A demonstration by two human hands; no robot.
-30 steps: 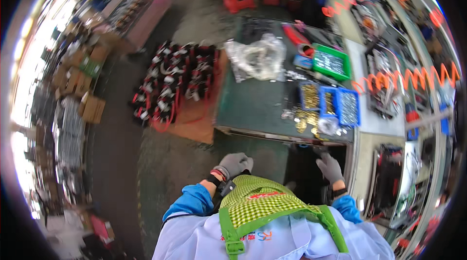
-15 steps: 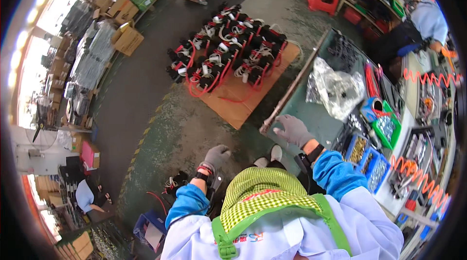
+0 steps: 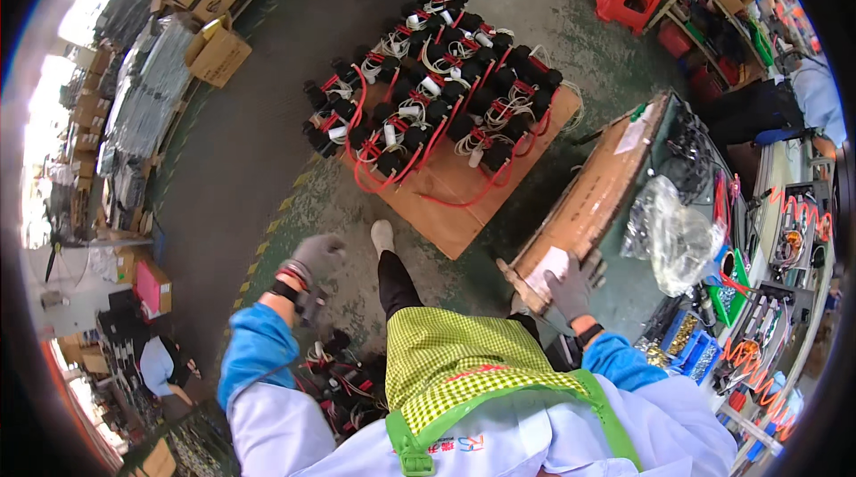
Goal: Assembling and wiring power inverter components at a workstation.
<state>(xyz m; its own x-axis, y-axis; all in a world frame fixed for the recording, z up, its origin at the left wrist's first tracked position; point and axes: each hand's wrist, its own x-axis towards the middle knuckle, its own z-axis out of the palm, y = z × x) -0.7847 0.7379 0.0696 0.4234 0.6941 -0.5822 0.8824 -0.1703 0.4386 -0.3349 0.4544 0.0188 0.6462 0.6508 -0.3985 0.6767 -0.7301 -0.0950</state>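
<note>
Matt knit-gloved right hand (image 3: 572,285) on brown cardboard sheet (image 3: 596,198).

The concrete floor (image 3: 241,147) carries a flat brown board (image 3: 464,192), ahead of and between both hands. Rows of black motor-like units with red and white leads (image 3: 437,102) stand directly on that board. The green-topped workbench (image 3: 642,201) extends forward from the right hand (image 3: 571,285), which rests on its near corner. A crumpled clear plastic bag (image 3: 678,232) lies on the bench just beyond that hand. Blue parts bins (image 3: 691,334) sit to its right. More black units (image 3: 343,379) lie on the floor below the left hand (image 3: 312,259).
</note>
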